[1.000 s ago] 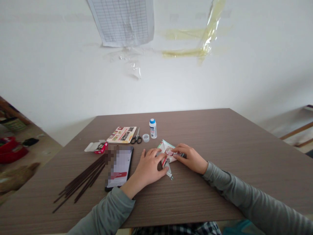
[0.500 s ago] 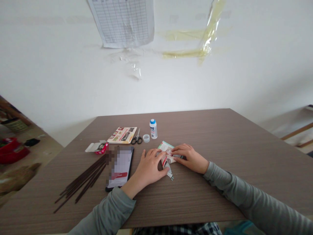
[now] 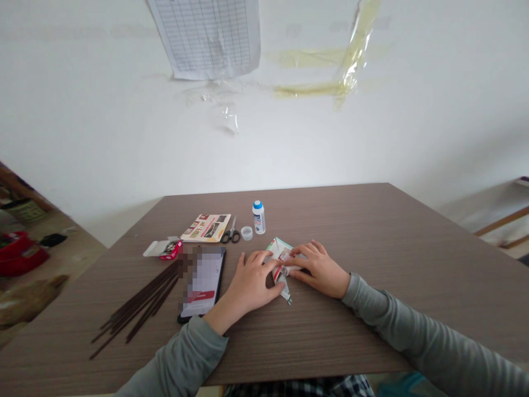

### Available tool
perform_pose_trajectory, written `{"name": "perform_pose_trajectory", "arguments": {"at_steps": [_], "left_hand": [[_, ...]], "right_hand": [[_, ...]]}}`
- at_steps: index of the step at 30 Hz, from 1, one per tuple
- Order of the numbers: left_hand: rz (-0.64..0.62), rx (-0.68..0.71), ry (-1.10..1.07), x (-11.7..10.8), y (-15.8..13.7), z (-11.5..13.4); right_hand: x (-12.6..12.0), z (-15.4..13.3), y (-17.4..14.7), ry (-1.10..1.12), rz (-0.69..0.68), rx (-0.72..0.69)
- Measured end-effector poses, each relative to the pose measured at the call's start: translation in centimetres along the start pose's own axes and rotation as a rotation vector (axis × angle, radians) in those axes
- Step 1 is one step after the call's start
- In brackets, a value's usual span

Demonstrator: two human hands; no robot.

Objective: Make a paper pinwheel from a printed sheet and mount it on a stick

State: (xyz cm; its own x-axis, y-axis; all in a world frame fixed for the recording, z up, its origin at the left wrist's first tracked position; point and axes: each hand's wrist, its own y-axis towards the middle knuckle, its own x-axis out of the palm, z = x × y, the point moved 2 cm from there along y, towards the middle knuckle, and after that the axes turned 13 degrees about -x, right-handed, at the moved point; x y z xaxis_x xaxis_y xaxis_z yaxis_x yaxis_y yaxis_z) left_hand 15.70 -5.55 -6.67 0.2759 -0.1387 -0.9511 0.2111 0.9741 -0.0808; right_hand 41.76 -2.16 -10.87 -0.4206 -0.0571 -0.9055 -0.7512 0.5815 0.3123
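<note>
A folded piece of printed paper (image 3: 279,249), white with red and green, lies on the brown table (image 3: 372,231). My left hand (image 3: 252,284) lies flat on its left side, fingers pressing the paper down. My right hand (image 3: 318,267) rests on its right side, fingertips pinching and pressing a fold near the middle. A narrow folded tip of the paper (image 3: 286,292) sticks out toward me between the two hands.
Left of my hands lie a phone (image 3: 203,282) and a bundle of thin dark sticks (image 3: 138,306). Farther back are a small red-and-white box (image 3: 163,248), a printed leaflet (image 3: 206,227), scissors (image 3: 231,232), a clear cap (image 3: 247,233) and a blue-capped glue bottle (image 3: 258,216).
My right hand has shifted slightly left along the paper and its fingers have spread a little over the fold. The left hand has stayed where it was.
</note>
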Motion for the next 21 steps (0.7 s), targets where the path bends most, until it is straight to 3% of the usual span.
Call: {"name": "perform_pose_trajectory", "arguments": {"at_steps": [21], "left_hand": [[0.026,-0.014,-0.031,0.17,0.09,0.02]], "right_hand": [[-0.12,-0.58,0.43,-0.06,-0.006,0.028]]}}
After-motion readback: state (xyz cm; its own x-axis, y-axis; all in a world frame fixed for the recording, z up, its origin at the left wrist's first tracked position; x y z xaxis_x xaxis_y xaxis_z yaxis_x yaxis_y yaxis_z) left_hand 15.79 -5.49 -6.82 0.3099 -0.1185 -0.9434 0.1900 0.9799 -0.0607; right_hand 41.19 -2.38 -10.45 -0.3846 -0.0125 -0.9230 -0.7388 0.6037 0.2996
